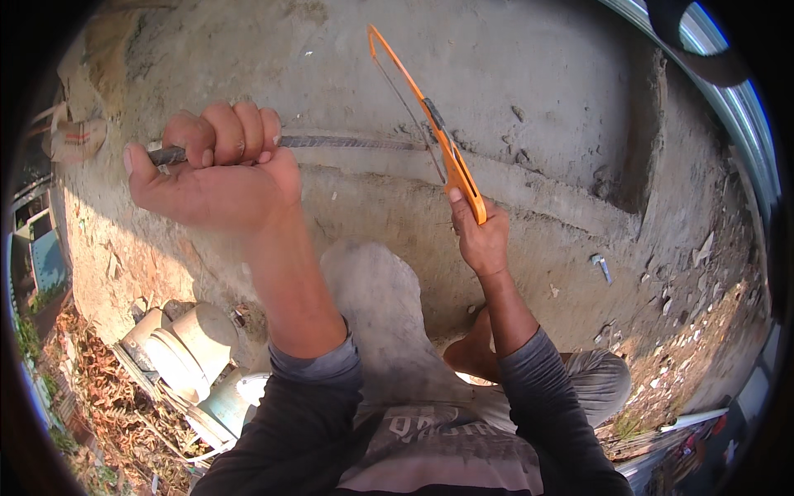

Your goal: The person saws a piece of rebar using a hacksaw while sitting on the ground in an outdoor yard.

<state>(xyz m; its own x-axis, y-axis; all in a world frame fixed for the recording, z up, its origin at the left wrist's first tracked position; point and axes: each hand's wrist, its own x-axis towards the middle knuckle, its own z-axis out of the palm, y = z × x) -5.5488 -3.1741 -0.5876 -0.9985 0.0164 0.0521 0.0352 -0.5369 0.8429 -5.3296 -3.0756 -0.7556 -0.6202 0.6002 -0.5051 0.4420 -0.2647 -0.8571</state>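
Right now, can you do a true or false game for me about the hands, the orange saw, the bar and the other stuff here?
1. The right hand grips an orange-framed hacksaw. True.
2. The left hand is spread wide open. False: the left hand is closed around a ribbed steel bar.
3. The ribbed steel bar sticks out on both sides of the left hand. True.
4. The person's sleeves are bright yellow. False: the sleeves are dark grey.
5. Pale buckets are at the lower left of the view. True.
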